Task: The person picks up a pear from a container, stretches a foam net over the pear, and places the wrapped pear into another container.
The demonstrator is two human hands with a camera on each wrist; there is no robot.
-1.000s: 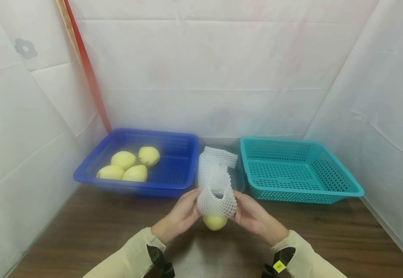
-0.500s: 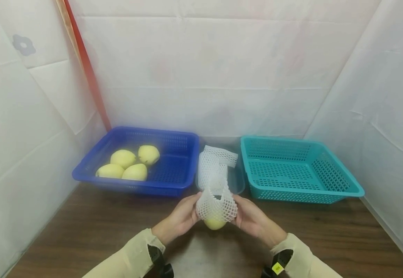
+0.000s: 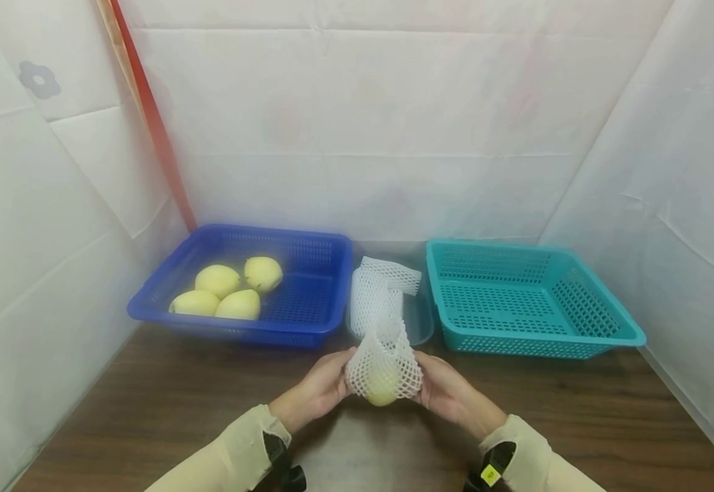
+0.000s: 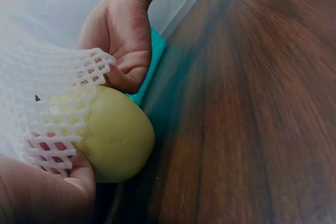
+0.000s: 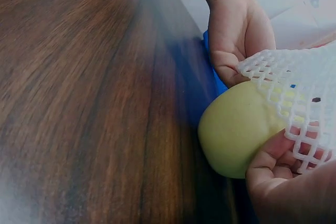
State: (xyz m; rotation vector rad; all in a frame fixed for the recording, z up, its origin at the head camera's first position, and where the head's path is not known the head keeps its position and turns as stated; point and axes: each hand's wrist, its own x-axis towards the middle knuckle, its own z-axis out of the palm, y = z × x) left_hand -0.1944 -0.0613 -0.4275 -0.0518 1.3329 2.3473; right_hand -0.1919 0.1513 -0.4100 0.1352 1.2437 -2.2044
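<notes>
A white foam net sleeve (image 3: 384, 355) is stretched over the stem end of a yellow-green pear (image 4: 121, 135). My left hand (image 3: 316, 389) pinches the sleeve's edge on one side, and my right hand (image 3: 455, 393) pinches it on the other. Both thumbs lie at the edge of the mesh, close against the fruit. The pear's rounded bottom pokes out bare toward me, while its dark stem shows inside the net in both wrist views.
A blue basket (image 3: 295, 331) holding several pears (image 3: 218, 280) stands at the left. Behind my hands, a clear tub (image 3: 419, 326) holds more foam nets (image 3: 369, 294). At the right is a teal basket (image 3: 535, 345). White sheeting (image 3: 393, 102) encloses the wooden table (image 3: 578, 417).
The foam sleeve has come farther down over the pear toward me, so less of the bare fruit shows. Both hands have shifted slightly toward me with its edge.
</notes>
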